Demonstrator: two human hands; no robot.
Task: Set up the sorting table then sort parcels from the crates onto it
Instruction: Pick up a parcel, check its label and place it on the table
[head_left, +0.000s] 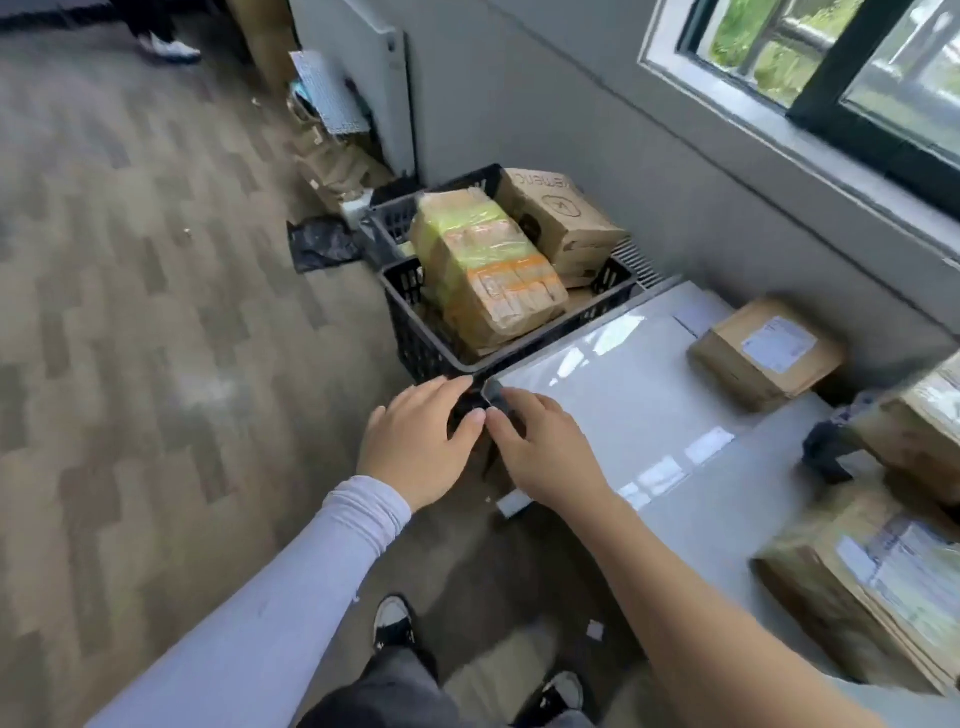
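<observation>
Pinching a small black object (478, 402) between them, left hand (415, 447) and right hand (545, 447) meet at the table (649, 389) corner.

Cardboard box (563, 223) in the crate (415, 332) shows partly legible inverted lettering.

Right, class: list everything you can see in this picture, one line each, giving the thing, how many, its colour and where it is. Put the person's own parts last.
crates: two, black, on the floor by the wall beyond the table
taped parcel: one, brown with yellow-green and orange tape, in the near crate
printed box: one, brown, leaning at the wall side of the crates
table: one, grey, on the right
labelled parcels: three, brown, on the table
black bag: one, on the floor left of the crates
window: one, dark frame, top right
shoes: two, black and white, bottom
left hand: on a dark item at the table corner
right hand: on the same item
</observation>
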